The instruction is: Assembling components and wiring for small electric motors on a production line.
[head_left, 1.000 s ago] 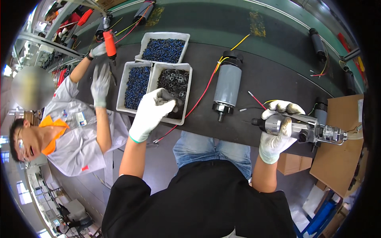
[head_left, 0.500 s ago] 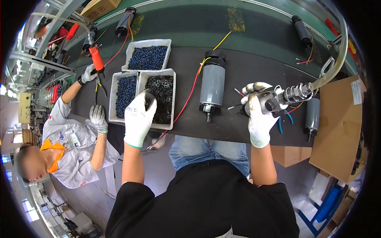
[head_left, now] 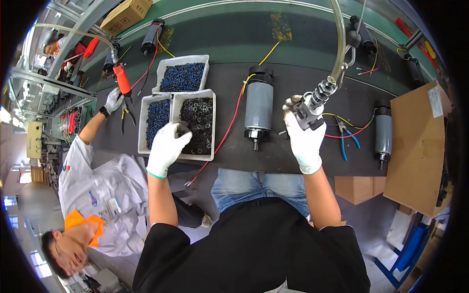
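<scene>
Blue-parts tray (head_left: 142, 128): we log it left of the ring tray (head_left: 213, 124).
Left hand (head_left: 165, 148): gloved, fingers bent over black rings (head_left: 200, 139); we cannot tell whether it pinches one.
Grey motor (head_left: 259, 105): rests between our hands.
Right hand (head_left: 305, 144): clasped around our silver air tool (head_left: 309, 112).
Pliers (head_left: 344, 145): blue-handled, just rightward.

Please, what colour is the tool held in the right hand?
The tool is silver-grey where visible, best seen in the head view.

This is a factory workshop — it is shown by the long green line (head_left: 224, 41), the grey motors (head_left: 259, 105), the bins (head_left: 195, 157) of small parts, and a hanging red tool (head_left: 121, 79).
</scene>
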The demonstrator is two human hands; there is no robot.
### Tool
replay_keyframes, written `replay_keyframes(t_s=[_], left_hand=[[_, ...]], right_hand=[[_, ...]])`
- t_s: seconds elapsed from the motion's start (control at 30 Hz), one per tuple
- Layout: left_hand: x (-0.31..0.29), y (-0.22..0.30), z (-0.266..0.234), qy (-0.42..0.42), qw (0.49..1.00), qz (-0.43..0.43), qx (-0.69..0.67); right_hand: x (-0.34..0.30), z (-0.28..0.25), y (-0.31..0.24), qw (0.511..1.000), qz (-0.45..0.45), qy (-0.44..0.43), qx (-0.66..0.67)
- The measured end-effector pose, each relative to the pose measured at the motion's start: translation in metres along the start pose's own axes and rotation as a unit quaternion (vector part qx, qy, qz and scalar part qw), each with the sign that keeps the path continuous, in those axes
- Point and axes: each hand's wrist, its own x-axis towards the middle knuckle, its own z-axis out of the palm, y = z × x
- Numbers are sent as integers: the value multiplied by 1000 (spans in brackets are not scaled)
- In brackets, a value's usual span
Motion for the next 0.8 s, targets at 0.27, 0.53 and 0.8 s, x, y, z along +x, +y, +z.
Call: replay_keyframes(t_s=[0.27, 0.53, 0.8], left_hand=[[-8, 1, -9, -49, 926, 142, 346], [16, 14, -23, -157, 882, 127, 425], [20, 73, -31, -160, 932, 253, 203]], right_hand=[[-3, 2, 2, 1000, 10, -3, 13], [-1, 1, -11, 995, 19, 11, -96], [0, -15, -42, 833, -311, 124, -440]])
